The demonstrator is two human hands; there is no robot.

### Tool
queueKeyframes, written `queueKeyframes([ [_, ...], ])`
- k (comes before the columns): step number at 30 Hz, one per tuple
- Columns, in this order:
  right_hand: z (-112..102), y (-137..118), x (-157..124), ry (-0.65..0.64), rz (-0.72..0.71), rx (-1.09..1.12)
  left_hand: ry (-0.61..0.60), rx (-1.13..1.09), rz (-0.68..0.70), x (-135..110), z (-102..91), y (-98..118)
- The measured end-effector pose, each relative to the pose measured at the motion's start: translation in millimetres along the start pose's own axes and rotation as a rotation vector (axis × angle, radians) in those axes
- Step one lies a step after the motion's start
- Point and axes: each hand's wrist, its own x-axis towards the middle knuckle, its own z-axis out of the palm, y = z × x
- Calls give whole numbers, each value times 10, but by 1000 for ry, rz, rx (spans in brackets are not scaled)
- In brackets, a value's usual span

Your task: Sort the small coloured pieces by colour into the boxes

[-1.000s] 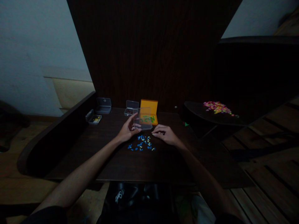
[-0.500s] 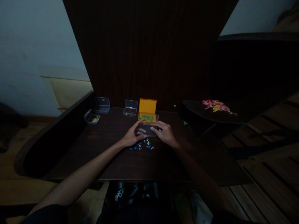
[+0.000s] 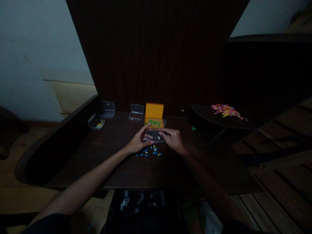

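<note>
My left hand (image 3: 139,141) is curled around the left side of a small clear plastic box (image 3: 152,137), thumb along its near edge. A few pale yellow pieces (image 3: 159,138) lie inside, toward the right. My right hand (image 3: 173,139) is closed at the box's right side, its index finger and thumb at the far right corner. Just below the box, small blue pieces (image 3: 154,153) and pale yellow ones are scattered on the dark table (image 3: 117,172). Directly behind it stands an open orange box (image 3: 154,111) with green pieces (image 3: 155,123) in it.
Open clear boxes stand at the back left: one with dark red pieces (image 3: 136,116), one with yellow pieces (image 3: 99,123), and another clear box (image 3: 106,110). A green piece (image 3: 193,128) lies at right. Pink and yellow pieces (image 3: 226,110) are heaped on a side shelf (image 3: 202,112).
The pale piece at my right fingertips has been let go and pale pieces now show in the clear box. My right hand has shifted slightly right; my left hand stays put.
</note>
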Motion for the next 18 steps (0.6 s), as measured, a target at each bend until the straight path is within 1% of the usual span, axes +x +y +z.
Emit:
queueKeyframes([
  [4,-83,-22,9,107,-15,-20,45,25,-6,17,-54,10],
  [6,-117,-2,5,95,-18,-13,85,44,-2,33,-100,18],
  [7,-124,17,0,50,-24,-6,103,50,3,43,-127,22],
  [8,-123,41,-8,-22,-32,3,120,51,10,52,-156,26],
  [11,-77,126,-40,-311,-73,24,157,54,27,77,-238,44],
  [12,-51,153,-51,-386,-94,22,169,57,30,83,-261,51],
  [13,-25,176,-61,-435,-114,13,180,60,32,87,-280,59],
  [15,23,209,-76,-472,-146,-20,202,56,28,91,-309,73],
  [18,68,228,-82,-467,-156,-64,229,32,17,94,-325,88],
])
